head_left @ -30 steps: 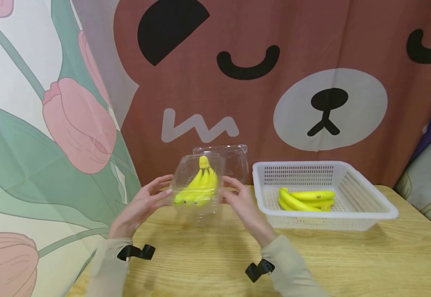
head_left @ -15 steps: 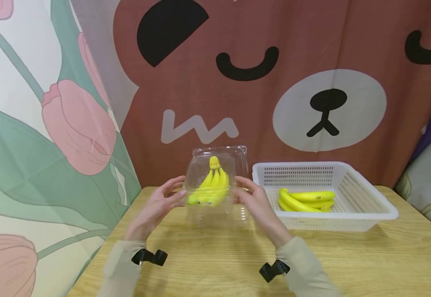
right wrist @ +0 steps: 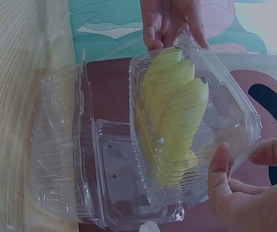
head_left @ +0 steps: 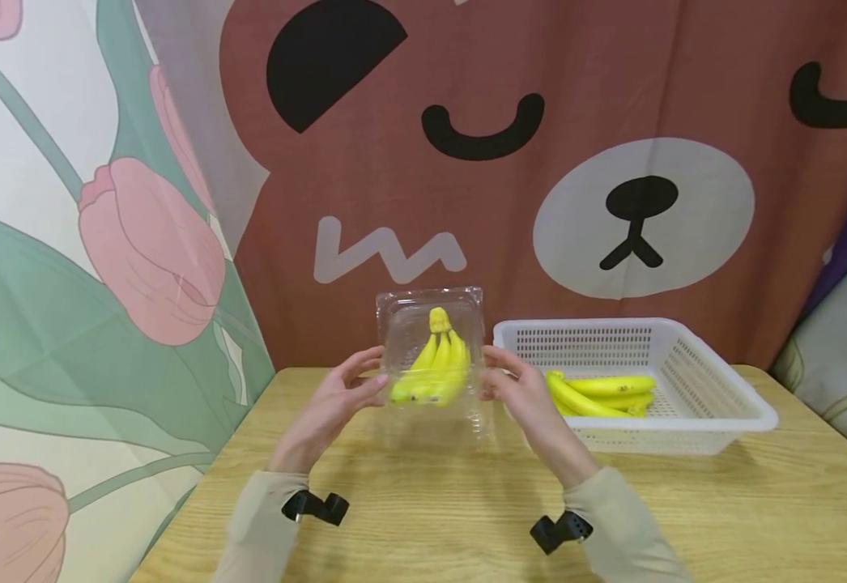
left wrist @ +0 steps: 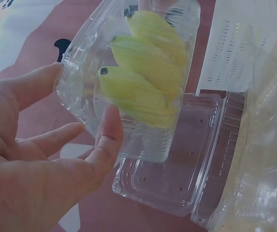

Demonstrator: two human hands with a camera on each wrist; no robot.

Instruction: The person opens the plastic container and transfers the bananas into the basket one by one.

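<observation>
Rightward goes my clear clamshell [right wrist: 230,92] of bananas [head_left: 434,364], now in front of the second, open clamshell [left wrist: 186,145].
I pinch its side edges between left hand [head_left: 329,413] and right hand [head_left: 536,409], both equally near; the bunch's long axis runs away from me, stem up and far. White basket [head_left: 657,439] crowds my right; wooden table [head_left: 423,518] gives room toward me.

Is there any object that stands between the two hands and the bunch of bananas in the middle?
Yes. The clear plastic clamshell container is around the bunch of bananas. The left hand and right hand hold its opposite sides, so its plastic lies between them and the bunch. Nothing else visible stands there.
</observation>
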